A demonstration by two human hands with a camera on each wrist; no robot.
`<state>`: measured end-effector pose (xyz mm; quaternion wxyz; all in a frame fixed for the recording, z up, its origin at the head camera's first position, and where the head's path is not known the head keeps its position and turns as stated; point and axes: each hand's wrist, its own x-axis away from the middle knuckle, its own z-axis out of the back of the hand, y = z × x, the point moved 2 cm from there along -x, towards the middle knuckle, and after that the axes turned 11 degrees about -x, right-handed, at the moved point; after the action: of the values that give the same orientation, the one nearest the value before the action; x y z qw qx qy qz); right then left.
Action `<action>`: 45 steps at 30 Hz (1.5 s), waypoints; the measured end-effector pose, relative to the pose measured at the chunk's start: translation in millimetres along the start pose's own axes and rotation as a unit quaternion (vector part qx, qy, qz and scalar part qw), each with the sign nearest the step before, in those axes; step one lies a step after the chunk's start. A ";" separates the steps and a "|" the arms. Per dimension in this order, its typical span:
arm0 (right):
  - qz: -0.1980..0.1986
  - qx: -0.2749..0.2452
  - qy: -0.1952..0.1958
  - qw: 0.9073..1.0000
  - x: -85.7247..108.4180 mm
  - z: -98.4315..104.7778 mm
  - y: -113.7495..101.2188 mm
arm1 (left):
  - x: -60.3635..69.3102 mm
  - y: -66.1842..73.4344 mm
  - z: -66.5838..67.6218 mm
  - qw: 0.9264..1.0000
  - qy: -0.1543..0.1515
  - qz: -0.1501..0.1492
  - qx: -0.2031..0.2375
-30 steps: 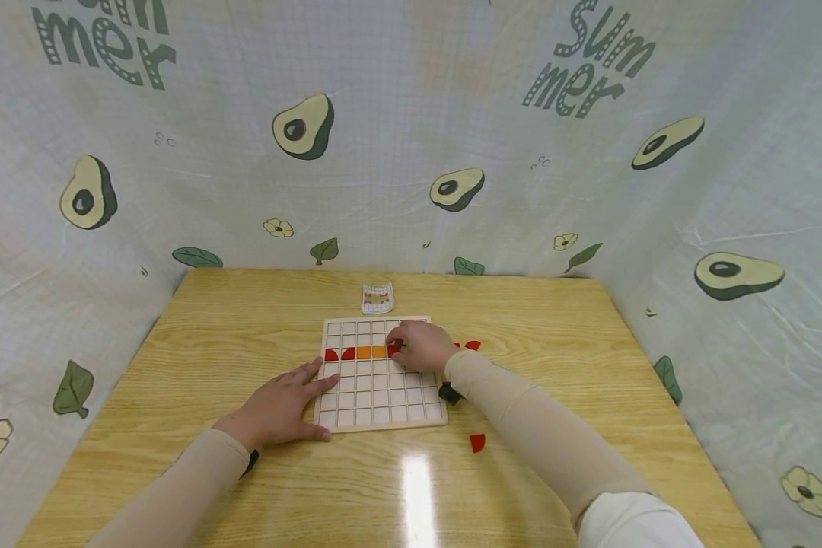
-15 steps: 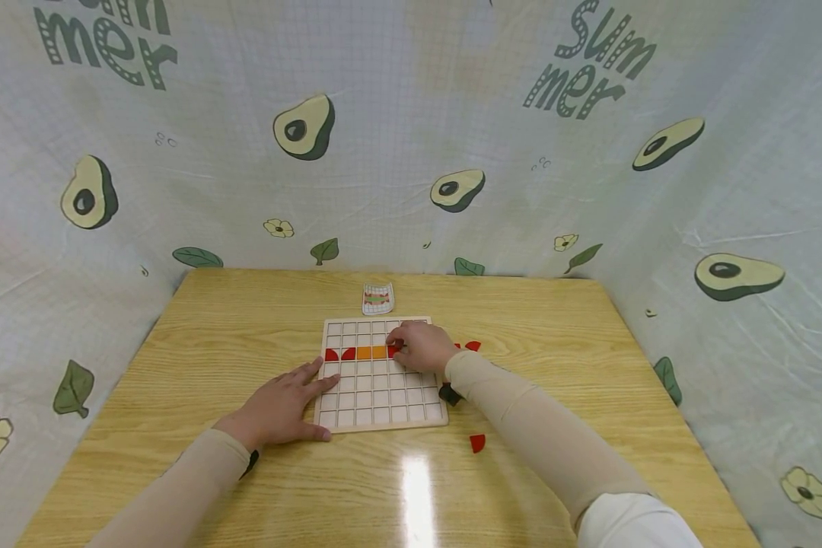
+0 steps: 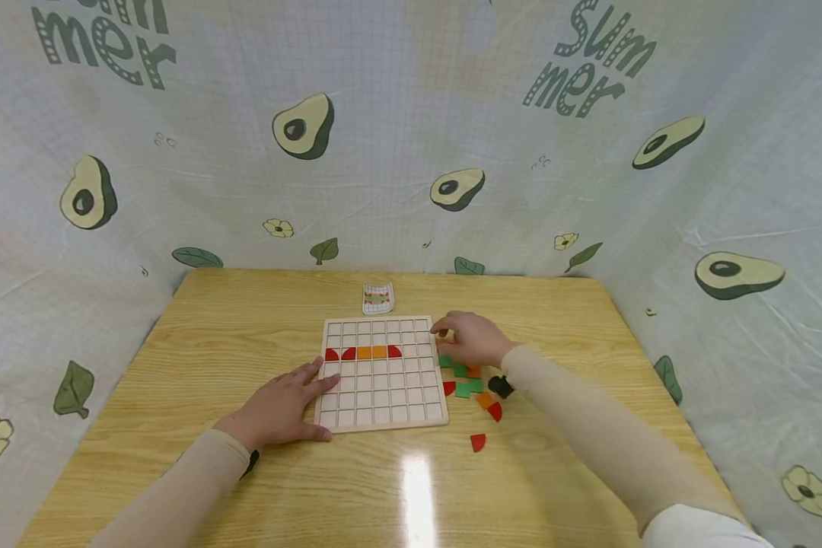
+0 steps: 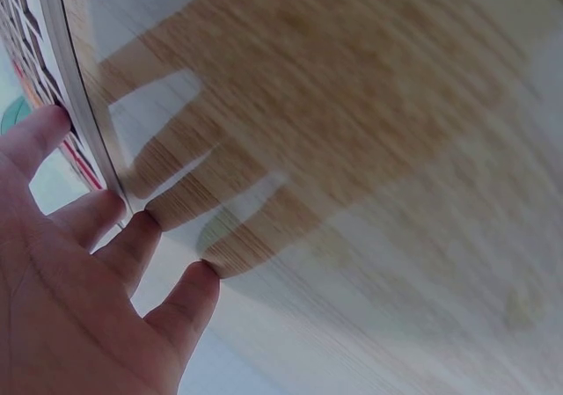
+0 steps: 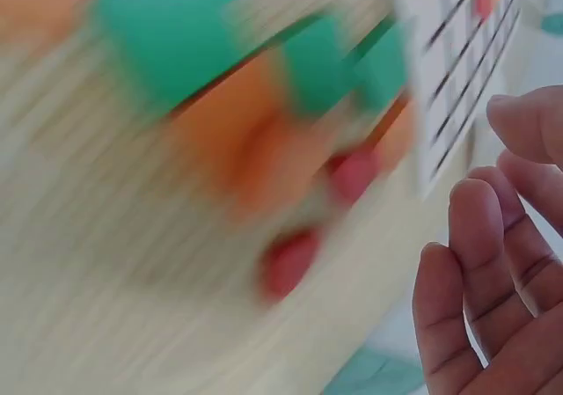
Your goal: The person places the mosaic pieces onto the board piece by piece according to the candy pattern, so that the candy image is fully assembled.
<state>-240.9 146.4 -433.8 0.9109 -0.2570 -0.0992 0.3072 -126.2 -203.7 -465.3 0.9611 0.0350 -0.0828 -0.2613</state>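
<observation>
A wooden grid board [image 3: 380,388] lies on the table, one row holding red quarter-circle tiles [image 3: 393,352] and orange square tiles [image 3: 364,352]. My left hand [image 3: 281,405] has its fingers spread, with fingertips on the board's left edge; the left wrist view shows the fingers nearly straight. Just right of the board, my right hand [image 3: 474,339] hovers over loose tiles, covering some of them. In the right wrist view its fingers [image 5: 476,223] are loosely bent and nothing shows between them. Green tiles [image 3: 462,390] and a red quarter-circle tile [image 3: 495,411] lie below that hand.
A small printed card [image 3: 377,298] with a coloured grid pattern lies behind the board. One red quarter-circle tile [image 3: 477,442] sits apart, nearer the front. Patterned cloth [image 3: 383,137] hangs around the table [image 3: 246,320] at the back and sides.
My right hand has left the red quarter-circle tile in the row and moved right, over the loose tiles. The left hand has stayed put.
</observation>
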 end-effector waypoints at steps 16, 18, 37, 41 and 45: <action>-0.034 0.028 0.030 0.999 59.6 16.3 68.9 | -0.1 0.6 1.2 1.000 -0.004 0.001 -0.001; -0.034 0.033 0.030 0.998 54.1 14.2 67.2 | 0.3 1.2 1.8 1.000 -0.004 0.002 -0.001; -0.032 0.031 0.022 0.999 38.2 7.9 74.4 | 0.7 1.0 1.9 1.000 -0.007 0.009 0.000; -0.035 0.024 0.017 0.999 39.4 9.5 74.6 | 1.2 1.2 3.3 1.000 -0.006 0.005 0.000; -0.041 0.026 0.008 0.999 39.6 10.2 72.0 | 1.1 1.5 3.1 1.000 -0.005 0.003 0.001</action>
<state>-249.7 223.7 -462.3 0.9299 -0.2311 -0.0944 0.2700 -125.0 -203.0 -462.0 0.9613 0.0343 -0.0877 -0.2588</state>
